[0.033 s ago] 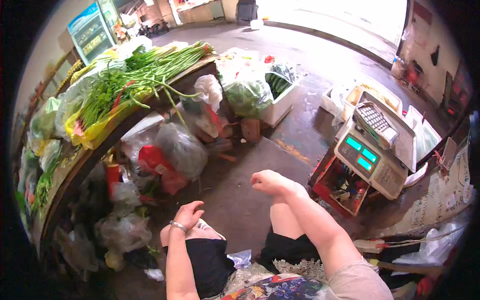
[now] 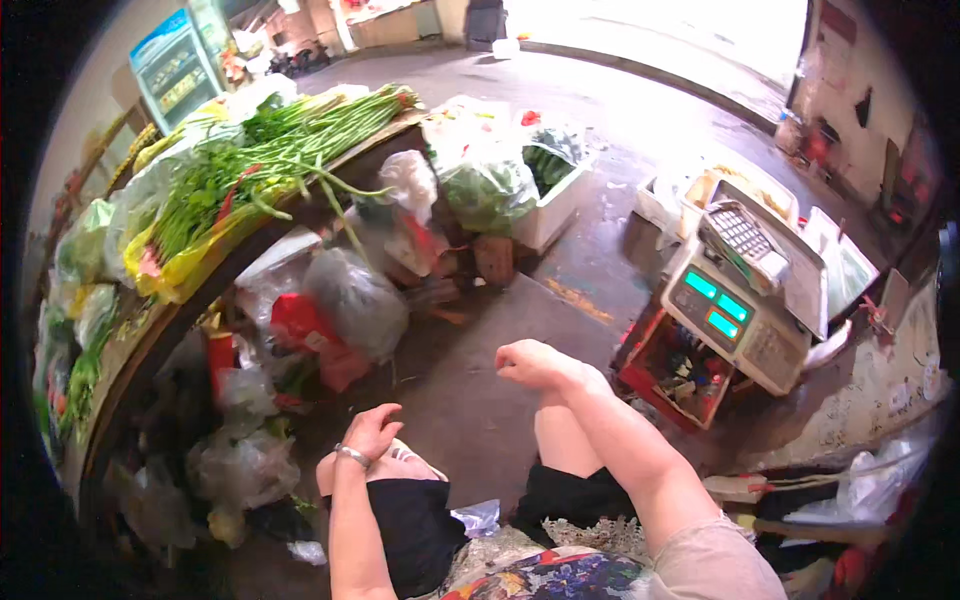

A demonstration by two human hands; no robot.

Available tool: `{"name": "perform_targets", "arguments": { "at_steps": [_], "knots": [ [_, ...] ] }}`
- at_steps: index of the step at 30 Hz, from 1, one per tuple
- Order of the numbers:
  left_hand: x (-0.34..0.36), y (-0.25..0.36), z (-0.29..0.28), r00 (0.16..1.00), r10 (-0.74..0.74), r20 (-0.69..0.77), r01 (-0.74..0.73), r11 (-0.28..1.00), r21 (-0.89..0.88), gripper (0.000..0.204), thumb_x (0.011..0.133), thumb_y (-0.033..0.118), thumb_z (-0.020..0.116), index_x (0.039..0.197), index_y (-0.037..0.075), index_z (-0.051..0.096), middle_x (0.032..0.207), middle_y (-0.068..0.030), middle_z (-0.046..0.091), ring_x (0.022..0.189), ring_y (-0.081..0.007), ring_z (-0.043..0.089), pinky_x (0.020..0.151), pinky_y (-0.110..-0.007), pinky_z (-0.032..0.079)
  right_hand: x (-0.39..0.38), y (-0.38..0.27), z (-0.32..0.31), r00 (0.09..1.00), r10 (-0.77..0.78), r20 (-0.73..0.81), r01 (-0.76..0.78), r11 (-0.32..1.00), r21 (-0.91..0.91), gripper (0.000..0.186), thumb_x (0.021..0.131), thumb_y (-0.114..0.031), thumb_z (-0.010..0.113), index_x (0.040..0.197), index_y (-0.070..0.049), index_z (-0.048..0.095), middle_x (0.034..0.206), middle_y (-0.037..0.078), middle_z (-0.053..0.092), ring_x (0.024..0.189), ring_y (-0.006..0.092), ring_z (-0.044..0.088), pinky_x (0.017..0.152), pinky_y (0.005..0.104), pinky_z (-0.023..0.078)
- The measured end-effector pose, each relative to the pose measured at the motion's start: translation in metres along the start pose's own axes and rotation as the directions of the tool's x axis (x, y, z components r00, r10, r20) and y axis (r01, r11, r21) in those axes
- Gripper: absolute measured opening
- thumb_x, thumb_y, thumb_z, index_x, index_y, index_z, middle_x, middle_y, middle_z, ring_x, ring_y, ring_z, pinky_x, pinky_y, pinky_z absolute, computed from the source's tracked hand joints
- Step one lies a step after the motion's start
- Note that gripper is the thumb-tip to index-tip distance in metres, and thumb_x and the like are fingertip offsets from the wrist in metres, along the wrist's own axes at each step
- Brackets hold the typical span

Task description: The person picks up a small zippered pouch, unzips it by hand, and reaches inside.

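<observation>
My left hand [image 2: 372,433], with a silver-coloured bracelet at the wrist, rests by my left knee. Its fingers are loosely bent and a little apart, and nothing shows in them. Over my right knee, my right hand [image 2: 530,363] hangs bent at the wrist, its fingers turned down and mostly hidden from view. Neither hand visibly touches any goods. Nearest to the right hand is a digital scale [image 2: 755,335] with lit green displays, standing on a red box [image 2: 665,365] of small items. A calculator [image 2: 745,240] lies on the scale's pan.
A curved stall at left bears long green beans [image 2: 350,125], leafy greens [image 2: 215,180] and a yellow bag [image 2: 175,275]. Below are a grey plastic bag [image 2: 355,300] and a red bag [image 2: 305,325]. A white foam box [image 2: 560,205] holds dark green vegetables. Farther back stands a glass-fronted fridge [image 2: 178,75].
The whole view has shifted slightly, with the stall and scale sitting a little farther left in the picture. Both hands keep nearly the same pose.
</observation>
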State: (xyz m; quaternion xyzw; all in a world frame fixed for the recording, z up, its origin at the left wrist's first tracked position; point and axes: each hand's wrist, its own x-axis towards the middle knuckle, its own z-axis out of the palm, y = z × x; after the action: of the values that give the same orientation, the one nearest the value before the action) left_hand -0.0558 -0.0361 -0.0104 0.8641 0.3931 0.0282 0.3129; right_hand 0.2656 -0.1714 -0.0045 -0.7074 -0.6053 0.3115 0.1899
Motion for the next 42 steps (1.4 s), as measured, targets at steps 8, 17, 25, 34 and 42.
{"name": "perform_targets", "arguments": {
  "at_steps": [8,17,25,34,42],
  "knots": [
    [-0.005,-0.006,-0.004,0.998,0.040,-0.038,-0.040,0.999,0.020,0.035,0.079,0.013,0.069,0.113,0.007,0.065,0.085,-0.0159,0.068,0.077,-0.0270,0.066,0.074,-0.036,0.053,0.017,0.014,0.023,0.997,-0.025,-0.071,0.028,0.999,0.033,0.022,0.079,-0.019,0.060,0.096,-0.009,0.068,0.095,0.015,0.068,0.093,0.0326,0.065,0.081,0.0421,0.051],
    [-0.003,-0.007,-0.002,0.996,0.076,-0.038,-0.075,0.997,0.029,0.034,0.078,0.011,0.068,0.112,0.006,0.065,0.082,-0.0150,0.068,0.074,-0.0266,0.066,0.072,-0.035,0.053,0.009,0.005,0.015,0.999,0.045,-0.026,-0.044,0.998,0.052,0.027,0.081,-0.022,0.062,0.102,-0.007,0.066,0.098,0.015,0.068,0.098,0.0337,0.063,0.084,0.0428,0.050],
    [0.000,-0.005,-0.002,0.996,0.071,-0.050,-0.070,0.997,0.021,0.034,0.077,0.011,0.069,0.111,0.005,0.066,0.079,-0.0145,0.066,0.071,-0.0247,0.063,0.070,-0.034,0.052,0.012,0.012,0.018,0.996,0.026,-0.081,-0.023,0.999,0.040,0.020,0.078,-0.017,0.061,0.095,-0.010,0.069,0.096,0.014,0.069,0.092,0.0320,0.066,0.079,0.0418,0.052],
    [-0.004,-0.003,-0.002,0.998,0.046,-0.034,-0.045,0.999,0.014,0.035,0.078,0.011,0.068,0.112,0.005,0.065,0.081,-0.0150,0.068,0.074,-0.0248,0.066,0.071,-0.034,0.053,0.009,0.009,0.017,0.997,0.026,-0.071,-0.024,0.999,0.035,0.020,0.078,-0.018,0.062,0.095,-0.010,0.069,0.099,0.013,0.069,0.096,0.0314,0.064,0.081,0.0417,0.052],
    [0.008,0.007,0.001,0.998,0.058,-0.021,-0.058,0.998,0.014,0.034,0.080,0.012,0.068,0.113,0.005,0.065,0.082,-0.0148,0.068,0.074,-0.0249,0.066,0.071,-0.034,0.053,0.006,0.018,0.009,0.997,0.021,-0.080,-0.019,0.999,0.026,0.021,0.079,-0.019,0.063,0.096,-0.009,0.069,0.098,0.014,0.069,0.096,0.0323,0.064,0.082,0.0407,0.051]
  ]
}}
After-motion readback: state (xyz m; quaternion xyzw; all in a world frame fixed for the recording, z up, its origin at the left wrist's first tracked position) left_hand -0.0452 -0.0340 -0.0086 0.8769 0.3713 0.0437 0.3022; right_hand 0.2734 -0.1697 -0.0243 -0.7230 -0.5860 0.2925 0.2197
